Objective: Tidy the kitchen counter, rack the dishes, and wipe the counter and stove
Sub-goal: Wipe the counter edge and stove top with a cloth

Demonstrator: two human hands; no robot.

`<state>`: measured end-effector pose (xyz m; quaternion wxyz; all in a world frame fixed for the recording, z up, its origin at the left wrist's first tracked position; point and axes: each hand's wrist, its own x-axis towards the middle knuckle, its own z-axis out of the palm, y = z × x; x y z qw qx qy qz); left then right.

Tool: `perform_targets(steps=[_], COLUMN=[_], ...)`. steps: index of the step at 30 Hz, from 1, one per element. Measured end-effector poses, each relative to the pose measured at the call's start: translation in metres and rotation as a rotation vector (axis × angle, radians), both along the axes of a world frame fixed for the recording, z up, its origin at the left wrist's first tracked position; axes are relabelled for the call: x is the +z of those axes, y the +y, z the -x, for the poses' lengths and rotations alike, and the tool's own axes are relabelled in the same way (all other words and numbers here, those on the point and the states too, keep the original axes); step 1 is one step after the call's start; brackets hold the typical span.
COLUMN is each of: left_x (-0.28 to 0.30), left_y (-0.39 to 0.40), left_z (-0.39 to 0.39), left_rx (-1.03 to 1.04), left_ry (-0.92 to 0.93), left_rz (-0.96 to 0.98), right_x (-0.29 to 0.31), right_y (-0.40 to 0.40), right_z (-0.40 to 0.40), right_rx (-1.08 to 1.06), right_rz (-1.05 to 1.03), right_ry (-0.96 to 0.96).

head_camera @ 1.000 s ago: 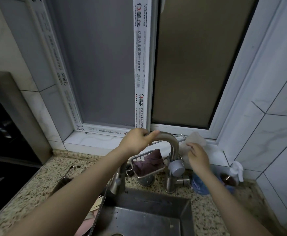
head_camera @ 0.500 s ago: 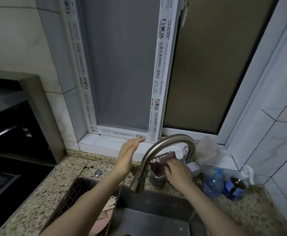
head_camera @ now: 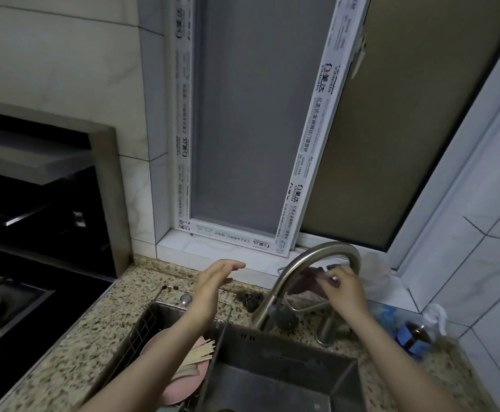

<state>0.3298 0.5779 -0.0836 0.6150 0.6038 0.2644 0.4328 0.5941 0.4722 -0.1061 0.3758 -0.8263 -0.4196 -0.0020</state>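
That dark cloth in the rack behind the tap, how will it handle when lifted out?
Probably floppy: the cloth lies crumpled and sagging in its wire rack. The right hand pinches it with fingertips alone, so it seems light. It may snag on the rack or brush the tap arching over it.

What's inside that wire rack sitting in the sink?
The metal wire dish rack holds pink plates and pale wooden chopsticks. The left forearm covers part of it; anything beneath the plates is hidden.

Dim light is being cast over pale marbled wall tiles (head_camera: 480, 257). A grey screened window (head_camera: 251, 120), edged in printed white film, is being flanked by a brownish frosted pane (head_camera: 406, 120).
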Motion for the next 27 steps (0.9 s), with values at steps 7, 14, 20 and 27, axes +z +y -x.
perform_targets(steps=[7,14,20,27], left_x=[-0.002,-0.023,-0.028,-0.016], left_y=[-0.028,-0.072,-0.123,-0.162], left_z=[-0.006,-0.026,-0.023,-0.004], left_rx=[-0.081,-0.317,-0.775,-0.519], left_ry=[-0.070,0.117,0.236,0.199], left_rz=[0.076,0.183,0.639,0.394], right_x=[0.035,0.044,0.053,0.036], right_y=[-0.067,-0.117,-0.150,-0.182], right_z=[0.034,0.075,0.118,0.144], right_rx=[-0.105,-0.075,-0.058,-0.181], right_rz=[-0.236,-0.213,-0.356,-0.405], right_ry=[0.195,0.348,0.646,0.699])
